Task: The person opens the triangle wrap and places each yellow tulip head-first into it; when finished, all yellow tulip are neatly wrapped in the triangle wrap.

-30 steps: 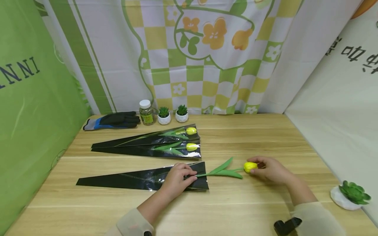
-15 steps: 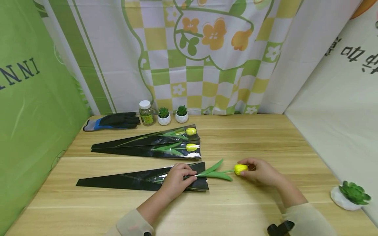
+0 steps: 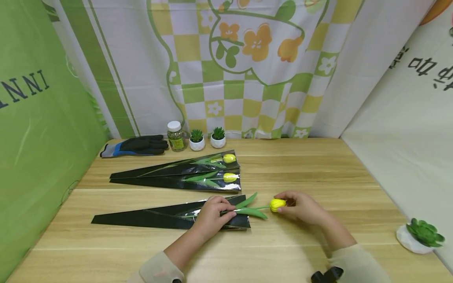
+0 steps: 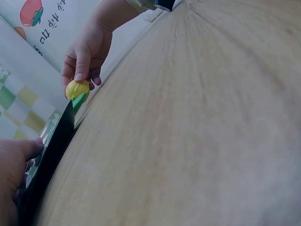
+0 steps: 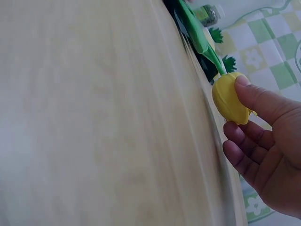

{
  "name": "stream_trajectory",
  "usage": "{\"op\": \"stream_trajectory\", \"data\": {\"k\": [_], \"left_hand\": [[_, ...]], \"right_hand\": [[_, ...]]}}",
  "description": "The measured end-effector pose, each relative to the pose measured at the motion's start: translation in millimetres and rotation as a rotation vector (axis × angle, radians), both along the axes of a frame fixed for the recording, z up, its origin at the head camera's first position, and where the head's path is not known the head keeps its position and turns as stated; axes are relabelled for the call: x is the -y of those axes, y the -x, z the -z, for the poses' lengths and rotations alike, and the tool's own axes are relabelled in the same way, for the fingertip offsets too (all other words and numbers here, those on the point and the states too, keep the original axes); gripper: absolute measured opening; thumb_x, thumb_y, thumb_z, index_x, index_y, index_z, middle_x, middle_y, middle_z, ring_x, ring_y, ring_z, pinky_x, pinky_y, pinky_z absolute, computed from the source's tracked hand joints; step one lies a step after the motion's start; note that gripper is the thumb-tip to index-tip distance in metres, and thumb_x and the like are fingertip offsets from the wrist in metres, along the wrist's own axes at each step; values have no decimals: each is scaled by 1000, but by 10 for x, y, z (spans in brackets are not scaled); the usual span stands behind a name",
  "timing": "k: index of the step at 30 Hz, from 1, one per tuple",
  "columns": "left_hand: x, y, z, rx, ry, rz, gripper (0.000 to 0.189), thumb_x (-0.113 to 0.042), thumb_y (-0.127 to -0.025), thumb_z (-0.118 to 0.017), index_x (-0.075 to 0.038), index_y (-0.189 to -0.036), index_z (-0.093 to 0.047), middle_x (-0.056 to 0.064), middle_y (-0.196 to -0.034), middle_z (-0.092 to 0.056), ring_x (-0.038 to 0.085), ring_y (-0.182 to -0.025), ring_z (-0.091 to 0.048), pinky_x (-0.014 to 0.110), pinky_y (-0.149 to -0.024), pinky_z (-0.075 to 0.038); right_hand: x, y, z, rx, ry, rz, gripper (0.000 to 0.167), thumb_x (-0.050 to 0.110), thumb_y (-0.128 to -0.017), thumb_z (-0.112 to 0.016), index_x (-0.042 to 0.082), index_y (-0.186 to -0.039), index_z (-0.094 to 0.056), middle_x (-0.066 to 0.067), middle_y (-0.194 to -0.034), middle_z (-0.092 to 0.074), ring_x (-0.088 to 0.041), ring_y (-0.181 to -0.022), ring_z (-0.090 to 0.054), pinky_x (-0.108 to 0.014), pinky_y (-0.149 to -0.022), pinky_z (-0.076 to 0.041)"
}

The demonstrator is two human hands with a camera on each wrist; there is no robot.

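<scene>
My right hand (image 3: pixel 302 207) pinches a yellow artificial tulip (image 3: pixel 277 205) by its bloom, thumb on one side and fingertips on the other in the right wrist view. The stem runs left into the mouth of a black flower sleeve (image 3: pixel 159 215) with a clear front, lying on the table. Two green leaves (image 3: pixel 253 213) spread over the sleeve's wide end. Near that mouth my left hand (image 3: pixel 214 214) pinches the sleeve between thumb and fingers; in the left wrist view the thumb (image 4: pixel 32 148) lies at its clear side. The left hand hides part of the sleeve and stem.
Two black sleeves (image 3: pixel 170 182), each with a yellow tulip inside, lie behind. Along the back stand a work glove (image 3: pixel 136 146), a white-lidded jar (image 3: pixel 176 137) and two small potted succulents (image 3: pixel 218 138). Another potted succulent (image 3: pixel 419 236) stands at the right edge of the table (image 3: pixel 283 251).
My right hand has moved left with the tulip, sliding its stem deeper into the sleeve and bringing the leaves over the mouth. The left hand has stayed in place.
</scene>
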State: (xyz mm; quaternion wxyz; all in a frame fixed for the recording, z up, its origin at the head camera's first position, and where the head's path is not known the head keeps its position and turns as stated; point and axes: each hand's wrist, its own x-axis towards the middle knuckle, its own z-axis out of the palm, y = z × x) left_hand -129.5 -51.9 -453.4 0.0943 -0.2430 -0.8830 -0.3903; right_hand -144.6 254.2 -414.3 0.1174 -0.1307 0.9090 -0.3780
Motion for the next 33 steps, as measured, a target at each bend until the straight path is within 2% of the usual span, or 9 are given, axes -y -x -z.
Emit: {"op": "stream_trajectory", "data": {"k": [9,16,23,33], "left_hand": [[5,-4,3,11,-8,1,13,-20,-85,-76,-13,-96,-79,-3,-97,-68,16,-99,-60,34,-89,-50],[11,3,12,-31,-10,9,15,-19,-83,-77,-12,-96,-79,-2,-95,-69,16,-97,-61,32,-89,-50],[7,6,7,-31,-6,5,15,-19,-84,-77,-12,-97,-79,-1,-96,-68,16,-98,-60,34,-90,-50],[5,6,-6,-21,-23,4,15,-17,-84,-77,-11,-97,-79,-1,-96,-69,17,-98,-61,34,-89,-51]], "right_hand": [[205,11,63,29,60,9,36,23,-84,-78,6,-114,-69,-4,-97,-66,-15,-83,-53,-20,-69,-45],[343,22,77,17,88,-33,35,22,-84,-78,3,-112,-68,-5,-97,-67,-13,-83,-54,-19,-70,-48],[449,31,96,69,104,-35,35,24,-85,-77,5,-113,-68,-5,-100,-67,-16,-86,-55,-20,-71,-48],[551,28,103,106,134,-65,31,15,-85,-75,5,-114,-68,-5,-94,-65,-17,-82,-54,-21,-67,-48]]}}
